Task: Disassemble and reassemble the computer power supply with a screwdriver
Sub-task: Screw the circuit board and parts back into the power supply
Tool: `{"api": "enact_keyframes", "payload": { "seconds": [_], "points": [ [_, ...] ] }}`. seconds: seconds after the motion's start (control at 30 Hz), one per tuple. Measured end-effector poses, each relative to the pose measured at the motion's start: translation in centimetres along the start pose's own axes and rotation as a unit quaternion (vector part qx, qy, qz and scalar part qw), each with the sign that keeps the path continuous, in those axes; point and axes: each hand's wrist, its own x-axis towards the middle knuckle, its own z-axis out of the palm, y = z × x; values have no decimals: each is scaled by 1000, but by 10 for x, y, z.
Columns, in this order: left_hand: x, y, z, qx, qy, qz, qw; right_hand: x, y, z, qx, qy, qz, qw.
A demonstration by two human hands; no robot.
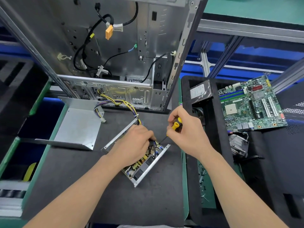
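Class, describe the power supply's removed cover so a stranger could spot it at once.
Find the open computer case standing at the dark mat's far end. In front of its left corner lies the cover, a folded sheet of bare silver metal. Unlike the power supply beside it, it holds no circuit board.

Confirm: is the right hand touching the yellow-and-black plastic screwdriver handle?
Touching. Head view: the right hand has its fingers curled round the yellow-and-black plastic screwdriver handle.

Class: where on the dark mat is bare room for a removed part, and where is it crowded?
Bare: the mat between the cover, the power supply and its near edge. Crowded: cables beside the case, left hand and right hand over the supply, foam tray.
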Motion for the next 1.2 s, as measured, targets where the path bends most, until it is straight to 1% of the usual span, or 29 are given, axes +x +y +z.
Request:
{"api": "enact_keyframes", "payload": {
  "seconds": [0.27, 0.37, 0.47, 0.53, 0.6, 0.7, 0.8, 0.9, 0.93, 1.0, 1.1, 1.2],
  "points": [
    [0, 0, 0, 4, -12, -8, 1000, -1, 3, 5, -12, -7, -10, 1000],
    [-1, 1, 2, 19, -24, -25, 999, -1, 2, 6, -30, -13, -15, 999],
    [-3, 5, 3, 38, -14, -36, 999, -1, -1, 5, -53, -51, -31, 997],
    [-4, 9, 2, 45, -1, -31, 999, -1, -3, 1, -59, -95, -60, 992],
    [-4, 10, 1, 56, -1, -20, 998, 3, -6, -4, -89, -134, -99, 982],
    [-4, 11, 0, 51, 11, -14, 999, 9, -8, -10, -159, -142, -139, 967],
    [-3, 11, -1, 24, 17, -30, 999, 13, -11, -3, -206, -104, -122, 965],
    [0, 12, -5, -39, 33, -49, 997, 16, -16, 8, -276, -68, -71, 956],
    [2, 13, -8, -67, 33, -58, 996, 16, -18, 10, -284, -62, -59, 955],
    [9, 19, -12, -114, 29, -91, 989, 14, -25, 14, -285, -57, -61, 955],
    [20, 20, -9, -155, 31, -133, 978, 12, -36, 13, -282, -86, -66, 953],
    [23, 18, 0, -157, 50, -127, 978, 13, -46, -1, -291, -146, -97, 940]
  ]
}}
